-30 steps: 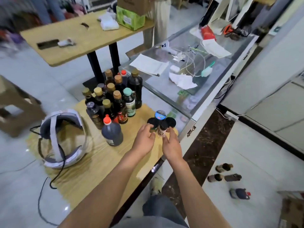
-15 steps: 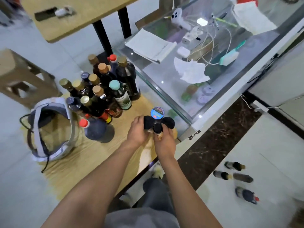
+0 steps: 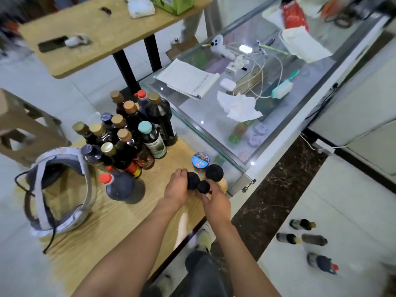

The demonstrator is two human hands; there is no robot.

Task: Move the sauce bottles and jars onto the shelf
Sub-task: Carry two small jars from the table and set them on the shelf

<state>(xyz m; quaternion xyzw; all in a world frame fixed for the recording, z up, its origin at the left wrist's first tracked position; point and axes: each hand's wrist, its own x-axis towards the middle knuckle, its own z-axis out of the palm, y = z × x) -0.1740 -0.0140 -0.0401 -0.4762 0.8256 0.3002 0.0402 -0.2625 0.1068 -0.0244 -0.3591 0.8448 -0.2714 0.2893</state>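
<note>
Black-capped jars sit under both sets of fingers: the left hand curls round one black-lidded jar, and the right hand pinches a smaller black cap. Touching these stand a third black-lidded jar and a blue-lidded jar, all at the wooden desk edge. Beyond, a tight cluster of dark sauce bottles with gold, red and teal caps stands untouched beside a headset. Four bottles lie on the white surface at lower right, possibly the shelf. Judging by that, most of the work remains.
</note>
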